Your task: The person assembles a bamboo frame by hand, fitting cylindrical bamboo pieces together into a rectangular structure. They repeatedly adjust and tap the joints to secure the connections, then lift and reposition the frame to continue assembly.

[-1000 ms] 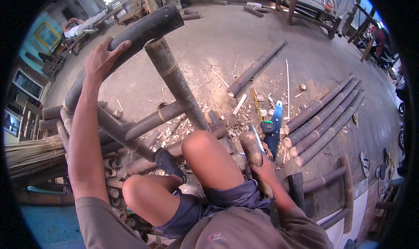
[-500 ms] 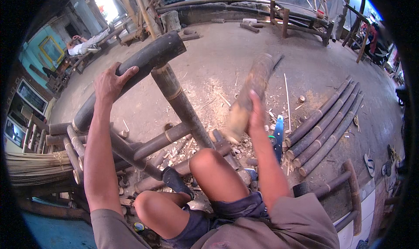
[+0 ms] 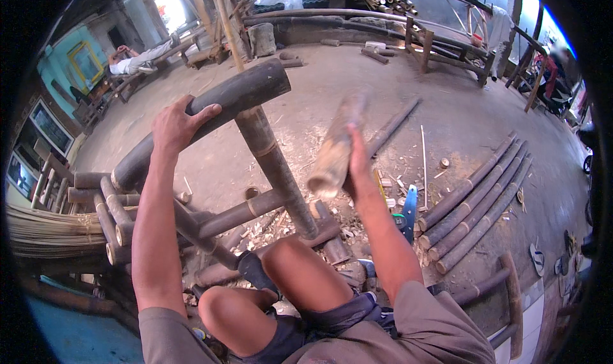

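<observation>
Dark pole (image 3: 246, 91) slants from lower left to upper right ahead of the person, left hand (image 3: 175, 125) wrapped round its middle with the thumb along it, so the left is the nearer hand; post (image 3: 274, 163) runs down from under the pole's right end. Right hand (image 3: 359, 166) grips a short bamboo piece (image 3: 331, 156), motion-blurred, right of and lower than that pole end, clear of it, long axis tilted with its top leaning right. No brand, label or writing legible on pole, post or bamboo piece.
</observation>
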The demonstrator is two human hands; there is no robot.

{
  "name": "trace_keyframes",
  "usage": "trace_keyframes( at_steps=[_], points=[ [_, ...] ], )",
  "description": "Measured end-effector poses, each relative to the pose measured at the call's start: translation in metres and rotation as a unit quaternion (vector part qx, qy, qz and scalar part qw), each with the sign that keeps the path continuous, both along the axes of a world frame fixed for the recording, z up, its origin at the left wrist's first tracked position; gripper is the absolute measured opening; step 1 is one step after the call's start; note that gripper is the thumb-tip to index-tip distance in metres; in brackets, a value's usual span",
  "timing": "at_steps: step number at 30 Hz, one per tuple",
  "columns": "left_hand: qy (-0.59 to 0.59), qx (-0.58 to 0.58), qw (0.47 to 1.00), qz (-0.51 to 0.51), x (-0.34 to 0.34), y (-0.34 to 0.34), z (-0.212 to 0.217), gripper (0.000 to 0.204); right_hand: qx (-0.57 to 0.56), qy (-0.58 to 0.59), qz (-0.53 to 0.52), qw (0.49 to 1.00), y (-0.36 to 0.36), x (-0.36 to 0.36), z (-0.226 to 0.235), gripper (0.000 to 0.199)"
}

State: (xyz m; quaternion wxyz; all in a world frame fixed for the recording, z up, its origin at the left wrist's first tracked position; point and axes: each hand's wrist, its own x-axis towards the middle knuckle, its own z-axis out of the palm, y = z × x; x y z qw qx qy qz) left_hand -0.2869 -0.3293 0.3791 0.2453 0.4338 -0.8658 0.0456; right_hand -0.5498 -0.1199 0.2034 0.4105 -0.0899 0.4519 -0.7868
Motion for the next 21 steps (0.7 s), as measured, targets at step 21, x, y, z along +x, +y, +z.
trace_keyframes(
  at_steps=[21],
  points=[
    [-0.022, 0.037, 0.999, -0.008, 0.017, 0.022, 0.017, 0.089, 0.446, 0.476, 0.220, 0.725, 0.184, -0.008, -0.159, 0.100]
  ],
)
